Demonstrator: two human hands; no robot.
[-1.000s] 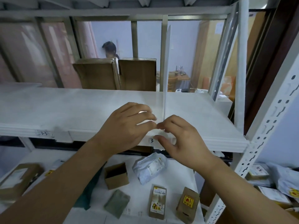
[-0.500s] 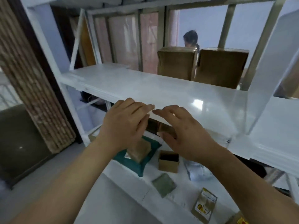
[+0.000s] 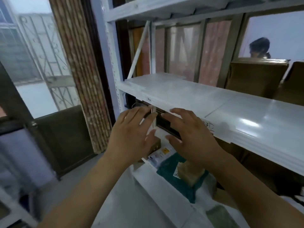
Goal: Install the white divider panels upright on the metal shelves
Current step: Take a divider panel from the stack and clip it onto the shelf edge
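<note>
The white metal shelf (image 3: 189, 94) runs from the left upright toward the right edge of the view. A stack of flat white panels (image 3: 148, 81) lies at its left end. My left hand (image 3: 133, 137) and my right hand (image 3: 190, 135) hover side by side just in front of the shelf's front edge, fingers spread and holding nothing. Between their fingertips a thin white strut (image 3: 153, 117) shows below the shelf. No upright divider panel is in view.
Two brown cardboard boxes (image 3: 256, 74) stand at the shelf's back right, with a person's head behind them. The lower shelf (image 3: 158, 183) holds a teal bag, small boxes and parcels. The white shelf post (image 3: 113, 66) and a bamboo-patterned pillar (image 3: 82, 76) stand to the left.
My view has swung left along the shelf; the standing divider panel has left the frame. Both hands let go of its base and moved left, now spread open and empty.
</note>
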